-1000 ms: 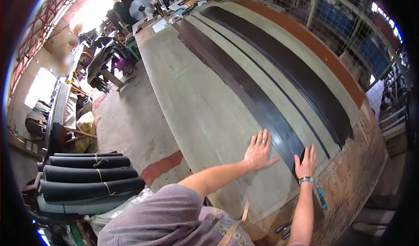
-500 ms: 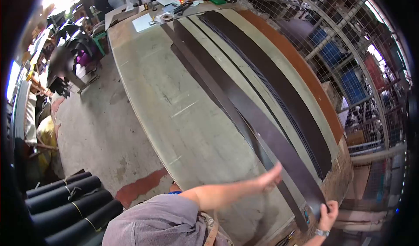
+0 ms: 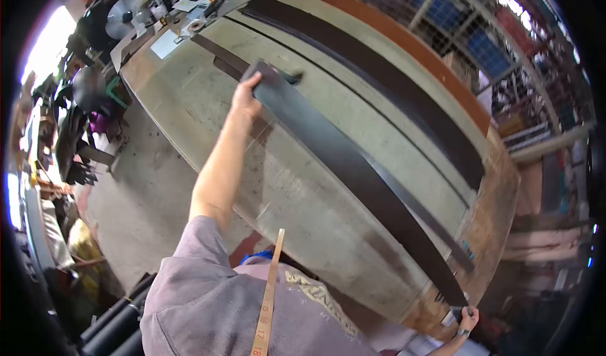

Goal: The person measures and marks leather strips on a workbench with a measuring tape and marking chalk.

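Note:
My left hand (image 3: 247,97) is closed on the far end of a wide dark brown leather-like strip (image 3: 360,176). At the near right corner of the table, my right hand (image 3: 468,319) grips its other end. Between the hands the strip stretches diagonally, partly shiny, across the pale table (image 3: 303,211). Behind and beneath it shows a narrower dark strip (image 3: 435,226), partly covered. A tape measure (image 3: 268,299) hangs down over my shirt.
Dark brown material (image 3: 379,81) lies lengthwise on the table, with an orange-brown piece (image 3: 404,46) along the far edge. A fan (image 3: 123,18) and clutter stand at the back. Wire mesh shelving (image 3: 499,46) borders the right side. Black rolls (image 3: 113,331) sit low at left.
My left hand has gone from near the strip's close end to its far end and taken hold there. The strip has shifted left, towards me. My right hand still grips the near end.

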Motion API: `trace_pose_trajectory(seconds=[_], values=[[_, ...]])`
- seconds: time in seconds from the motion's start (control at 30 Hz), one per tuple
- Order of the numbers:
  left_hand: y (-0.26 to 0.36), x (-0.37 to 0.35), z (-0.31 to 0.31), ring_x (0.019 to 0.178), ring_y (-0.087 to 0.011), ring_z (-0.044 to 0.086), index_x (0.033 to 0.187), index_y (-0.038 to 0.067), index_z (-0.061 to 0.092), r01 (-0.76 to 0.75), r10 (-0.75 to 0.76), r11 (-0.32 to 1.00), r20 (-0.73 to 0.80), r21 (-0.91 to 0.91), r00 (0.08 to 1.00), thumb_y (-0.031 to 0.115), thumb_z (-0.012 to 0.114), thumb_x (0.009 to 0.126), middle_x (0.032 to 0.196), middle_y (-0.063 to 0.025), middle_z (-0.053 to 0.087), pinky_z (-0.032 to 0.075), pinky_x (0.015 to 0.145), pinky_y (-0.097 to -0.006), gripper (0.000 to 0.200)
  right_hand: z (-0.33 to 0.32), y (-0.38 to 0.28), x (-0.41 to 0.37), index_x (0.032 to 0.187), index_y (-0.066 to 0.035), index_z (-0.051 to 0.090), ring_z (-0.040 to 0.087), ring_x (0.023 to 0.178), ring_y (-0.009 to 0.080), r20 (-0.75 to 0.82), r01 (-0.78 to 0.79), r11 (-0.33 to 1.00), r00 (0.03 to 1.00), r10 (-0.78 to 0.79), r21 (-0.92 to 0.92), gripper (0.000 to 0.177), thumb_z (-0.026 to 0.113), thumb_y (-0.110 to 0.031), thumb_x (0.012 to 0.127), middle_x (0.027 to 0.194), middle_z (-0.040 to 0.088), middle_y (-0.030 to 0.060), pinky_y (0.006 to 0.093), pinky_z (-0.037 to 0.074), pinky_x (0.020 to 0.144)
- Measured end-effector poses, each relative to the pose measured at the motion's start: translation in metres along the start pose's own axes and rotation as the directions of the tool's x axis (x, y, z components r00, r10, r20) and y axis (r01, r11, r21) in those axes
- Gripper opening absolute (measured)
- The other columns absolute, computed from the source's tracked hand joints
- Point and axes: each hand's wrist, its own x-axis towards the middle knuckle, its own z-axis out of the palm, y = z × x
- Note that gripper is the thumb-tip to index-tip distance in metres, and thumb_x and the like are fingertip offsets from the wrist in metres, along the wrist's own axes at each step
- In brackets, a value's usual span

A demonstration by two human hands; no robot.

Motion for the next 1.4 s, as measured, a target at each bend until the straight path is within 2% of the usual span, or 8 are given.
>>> trace_pose_trajectory(seconds=[0.47,0.5,0.67,0.77,1.1,1.23,1.3,1.4], values=[[0.245,0.099,-0.184,0.101,-0.0268,0.064,0.117,-0.004,0.064,-0.066,0.355,0.705,-0.27,0.706,0.895,0.013,0.068,0.089,0.11,-0.015,0.068,0.052,0.089,-0.0386,0.033,0.048,-0.007,-0.017,0.12,0.007,0.062,0.066,0.091,0.0188,-0.122,-0.194,0.979,0.975,0.185,-0.068,0.035,0.07,-0.013,0.093,0.109,0.07,0.0124,0.0344,0.055,0.081],[0.26,0.097,-0.173,0.107,-0.0281,0.061,0.122,-0.006,0.063,0.149,0.515,0.147,-0.205,0.978,0.833,0.03,0.073,0.088,0.116,-0.0193,0.066,0.049,0.092,-0.0403,0.051,0.082,-0.098,-0.048,0.121,0.004,0.064,0.068,0.092,0.0218,-0.068,-0.328,0.943,0.941,0.33,0.051,0.037,0.07,-0.019,0.093,0.111,0.071,0.0141,0.0356,0.055,0.083],[0.32,0.143,-0.19,0.127,-0.0348,0.053,0.133,0.004,0.056,0.323,-0.029,0.774,-0.48,0.544,0.877,0.037,0.059,0.097,0.133,-0.0131,0.06,0.041,0.107,-0.0568,0.049,0.16,-0.214,-0.07,0.12,0.001,0.068,0.067,0.096,0.0186,-0.179,-0.172,0.952,0.975,0.128,-0.255,0.047,0.077,-0.032,0.086,0.106,0.073,0.0117,0.0317,0.052,0.087],[0.39,0.207,-0.274,0.139,-0.0285,0.044,0.147,0.003,0.046,0.32,-0.056,0.752,-0.428,0.576,0.902,0.035,0.05,0.105,0.15,-0.0126,0.048,0.03,0.118,-0.044,0.053,0.179,-0.21,-0.067,0.117,0.001,0.07,0.067,0.091,0.0194,-0.32,-0.29,0.868,0.933,0.162,-0.404,0.048,0.082,-0.027,0.081,0.102,0.073,0.009,0.0334,0.055,0.08],[0.39,0.201,-0.309,0.137,-0.0287,0.046,0.145,0.007,0.047,0.244,0.082,0.751,-0.452,0.614,0.888,0.04,0.057,0.099,0.147,-0.0117,0.051,0.031,0.117,-0.0471,0.058,0.317,-0.139,-0.087,0.109,-0.003,0.065,0.063,0.064,0.0222,-0.127,-0.542,0.529,0.61,0.782,0.654,0.026,0.07,-0.019,0.09,0.084,0.068,0.012,0.0343,0.054,0.053],[0.399,0.206,-0.312,0.133,-0.0278,0.049,0.141,0.006,0.051,0.285,0.047,0.748,-0.475,0.6,0.879,0.038,0.06,0.097,0.144,-0.0113,0.054,0.039,0.111,-0.0443,0.056,0.371,-0.164,-0.097,0.11,0.001,0.065,0.068,0.083,0.0278,-0.348,-0.725,0.558,0.443,0.826,0.403,0.038,0.072,-0.025,0.084,0.095,0.07,0.0179,0.0416,0.057,0.064],[0.401,0.209,-0.326,0.128,-0.0248,0.053,0.144,0.007,0.048,0.405,-0.023,0.681,-0.534,0.61,0.845,0.038,0.059,0.099,0.142,-0.0122,0.055,0.042,0.106,-0.0411,0.056,0.416,-0.185,-0.117,0.108,0.004,0.064,0.067,0.095,0.0364,-0.719,-0.713,0.686,0.552,0.423,-0.143,0.044,0.075,-0.026,0.078,0.104,0.069,0.0241,0.0442,0.055,0.08],[0.387,0.207,-0.32,0.128,-0.024,0.053,0.142,0.004,0.05,0.499,-0.103,0.547,-0.537,0.672,0.837,0.035,0.065,0.096,0.142,-0.0124,0.055,0.043,0.105,-0.0381,0.058,0.473,-0.285,-0.167,0.084,0.001,0.066,0.07,0.084,0.0343,-0.353,-0.679,0.698,0.611,0.709,0.227,0.036,0.071,-0.035,0.083,0.084,0.071,0.0214,0.0457,0.056,0.078]])
